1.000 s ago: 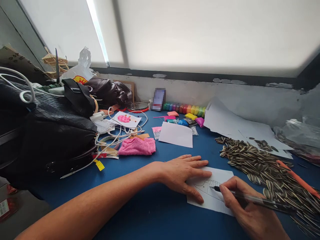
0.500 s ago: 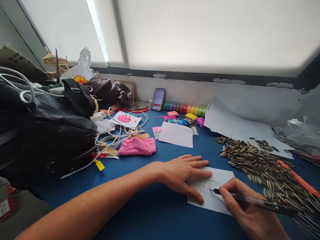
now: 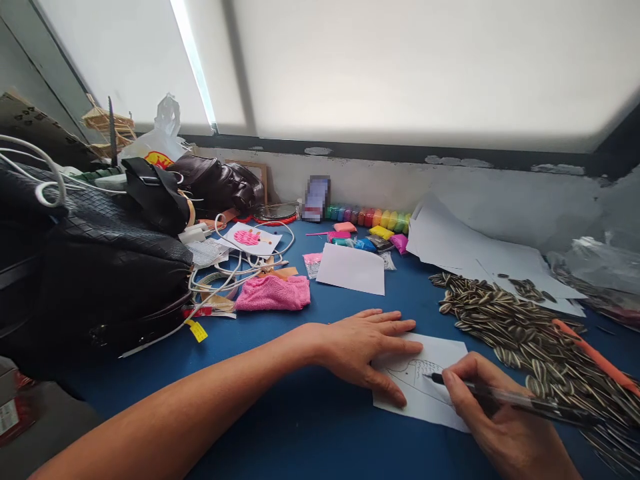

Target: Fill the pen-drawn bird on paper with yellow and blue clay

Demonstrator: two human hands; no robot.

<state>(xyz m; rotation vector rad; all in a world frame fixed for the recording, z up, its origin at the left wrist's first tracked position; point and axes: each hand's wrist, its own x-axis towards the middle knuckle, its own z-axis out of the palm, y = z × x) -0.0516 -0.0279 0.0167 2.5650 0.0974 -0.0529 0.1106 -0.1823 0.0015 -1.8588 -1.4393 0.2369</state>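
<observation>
A small white sheet of paper (image 3: 435, 410) lies on the blue table, bearing a line drawing (image 3: 413, 375) with rows of small curved marks. My left hand (image 3: 363, 347) rests flat with fingers spread, its thumb and index finger over the sheet's left side. In my right hand (image 3: 500, 413) is a black pen (image 3: 520, 399), pinched near its tip, which meets the paper among the curved marks. Part of the drawing is covered by the right fingers. Striped sunflower seeds (image 3: 525, 333) lie heaped just beyond the right hand.
A folded pink cloth (image 3: 274, 293), a blank white paper (image 3: 351, 270) and colourful clay packets (image 3: 383, 232) lie farther back. Black bags (image 3: 100, 280) and white cables (image 3: 235, 270) crowd the left. At right are stacked sheets (image 3: 450, 233), an orange stick (image 3: 597, 357) and a clear plastic bag (image 3: 600, 267).
The pen tip has shifted slightly right and up on the drawing, with my right hand. My left hand stays in place on the paper.
</observation>
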